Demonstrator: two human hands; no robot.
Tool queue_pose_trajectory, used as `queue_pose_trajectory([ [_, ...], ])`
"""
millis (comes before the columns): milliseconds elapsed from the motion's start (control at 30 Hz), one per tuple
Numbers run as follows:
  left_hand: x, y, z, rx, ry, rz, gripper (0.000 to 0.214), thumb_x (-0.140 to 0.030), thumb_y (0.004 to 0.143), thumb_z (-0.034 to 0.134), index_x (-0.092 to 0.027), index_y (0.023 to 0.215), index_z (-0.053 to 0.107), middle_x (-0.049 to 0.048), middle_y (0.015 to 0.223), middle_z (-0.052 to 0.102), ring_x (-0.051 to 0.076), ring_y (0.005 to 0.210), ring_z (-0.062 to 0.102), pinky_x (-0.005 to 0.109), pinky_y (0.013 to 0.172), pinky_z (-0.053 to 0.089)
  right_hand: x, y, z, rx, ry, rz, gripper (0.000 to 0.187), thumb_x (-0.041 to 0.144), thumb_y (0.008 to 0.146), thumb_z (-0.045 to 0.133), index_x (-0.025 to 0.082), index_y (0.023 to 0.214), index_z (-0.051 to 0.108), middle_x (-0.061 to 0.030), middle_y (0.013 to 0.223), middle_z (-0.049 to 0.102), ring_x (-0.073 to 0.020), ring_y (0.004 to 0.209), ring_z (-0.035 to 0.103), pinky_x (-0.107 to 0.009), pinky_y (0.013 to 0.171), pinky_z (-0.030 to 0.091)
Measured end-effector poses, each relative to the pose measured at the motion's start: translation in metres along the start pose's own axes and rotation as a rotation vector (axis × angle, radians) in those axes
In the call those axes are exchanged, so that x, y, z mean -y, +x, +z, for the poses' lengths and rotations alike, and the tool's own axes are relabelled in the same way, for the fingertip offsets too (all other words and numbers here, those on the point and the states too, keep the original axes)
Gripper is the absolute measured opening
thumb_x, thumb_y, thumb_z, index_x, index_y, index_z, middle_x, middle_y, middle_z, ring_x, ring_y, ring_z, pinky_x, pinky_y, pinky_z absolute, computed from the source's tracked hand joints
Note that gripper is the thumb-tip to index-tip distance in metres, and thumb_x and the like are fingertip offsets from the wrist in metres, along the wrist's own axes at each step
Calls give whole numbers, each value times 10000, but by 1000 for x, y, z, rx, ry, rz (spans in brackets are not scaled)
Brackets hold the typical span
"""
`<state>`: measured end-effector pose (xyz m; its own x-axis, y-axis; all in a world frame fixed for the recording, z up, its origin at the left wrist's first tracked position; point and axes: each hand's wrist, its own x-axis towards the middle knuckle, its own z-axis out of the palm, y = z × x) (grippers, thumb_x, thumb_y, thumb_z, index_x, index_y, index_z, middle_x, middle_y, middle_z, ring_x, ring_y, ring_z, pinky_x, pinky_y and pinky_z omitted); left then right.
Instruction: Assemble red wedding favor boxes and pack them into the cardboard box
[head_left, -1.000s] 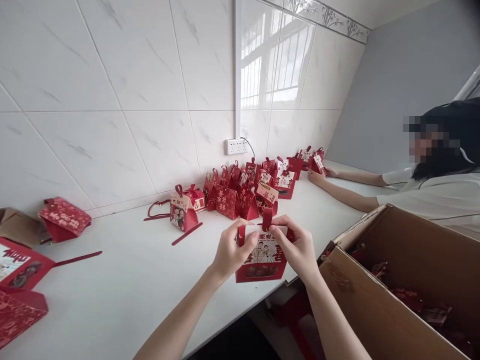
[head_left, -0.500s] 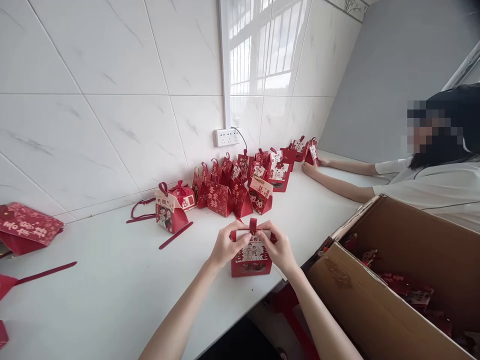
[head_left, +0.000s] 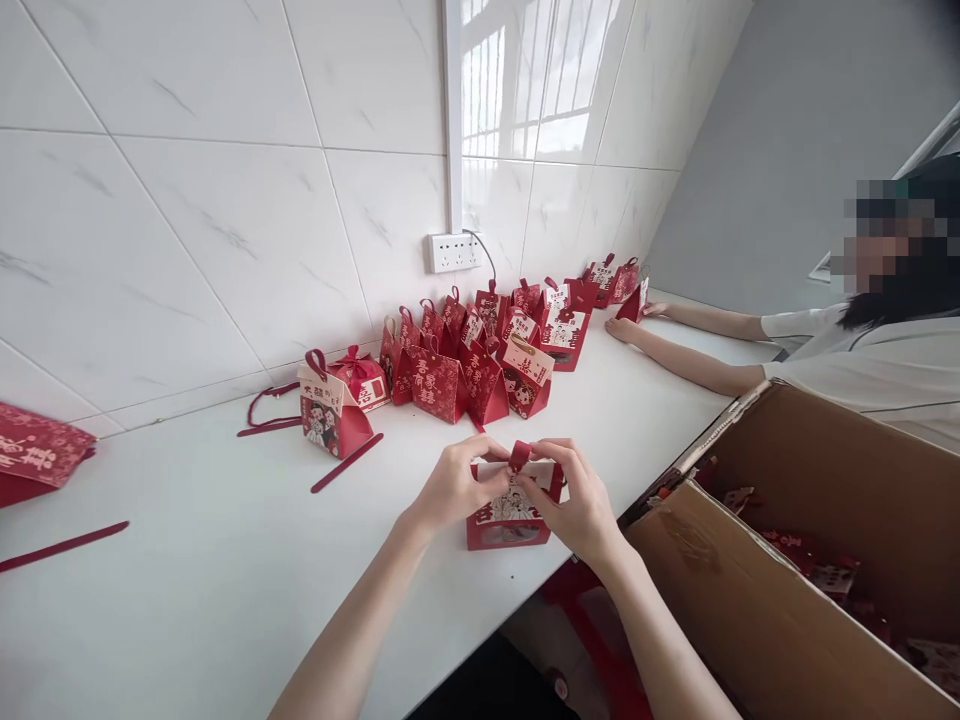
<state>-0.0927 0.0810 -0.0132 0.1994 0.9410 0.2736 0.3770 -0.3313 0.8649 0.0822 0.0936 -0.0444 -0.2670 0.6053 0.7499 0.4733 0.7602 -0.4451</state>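
A small red gift box (head_left: pixel 504 523) with a cartoon couple on its front stands near the front edge of the white counter (head_left: pixel 225 570). My left hand (head_left: pixel 452 484) pinches its top left flap. My right hand (head_left: pixel 577 503) pinches the red ribbon tab (head_left: pixel 519 455) at the top middle and covers the box's right side. Both hands are closed on the box's top.
Several finished red gift boxes (head_left: pixel 465 365) line the tiled wall below a socket (head_left: pixel 454 252). Loose red ribbon strips (head_left: pixel 346 462) lie on the counter. An open cardboard carton (head_left: pixel 795 560) with red items stands at my right. Another person's hands (head_left: pixel 622 328) rest on the counter farther back.
My hands have closed in on the box's top and the ribbon tab sits lower. The view has drifted slightly; the other person's hand has moved one far box.
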Motion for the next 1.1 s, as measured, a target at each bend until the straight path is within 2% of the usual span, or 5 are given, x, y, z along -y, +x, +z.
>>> queue_pose_trajectory([
  [133,0,0,2,-2,26,6,41,-190,734,578,-182,760,608,-2,792,666,137,758,615,237,722,488,0,-5,3,-87,-18,-29,208,221,869,581,232,1056,492,-48,910,617,-165,817,642,-282,672,550],
  [433,3,0,7,-12,-33,-31,174,-148,704,555,-183,850,644,-14,801,670,124,718,614,197,631,491,-1,-3,-1,-86,-172,-244,140,130,867,562,233,944,616,-52,887,639,-148,759,630,-284,654,531],
  [733,10,3,8,-25,12,84,200,-129,711,590,-203,872,682,-10,853,695,139,785,633,220,742,494,-3,-3,-2,-37,-225,-329,188,118,880,555,231,1013,625,-83,994,597,-182,884,607,-334,730,536],
  [1000,9,4,8,-30,23,96,171,-146,715,580,-200,848,673,-17,826,690,134,750,627,210,705,481,-2,11,-16,75,-287,-417,202,83,884,534,226,1011,600,-50,924,664,-144,755,598,-366,820,498],
  [1100,8,4,7,-25,10,87,175,-130,706,572,-196,837,667,-16,826,693,132,747,628,207,698,485,-1,12,-15,43,-218,-356,157,105,880,567,210,996,570,-37,852,672,-141,736,603,-333,765,507],
])
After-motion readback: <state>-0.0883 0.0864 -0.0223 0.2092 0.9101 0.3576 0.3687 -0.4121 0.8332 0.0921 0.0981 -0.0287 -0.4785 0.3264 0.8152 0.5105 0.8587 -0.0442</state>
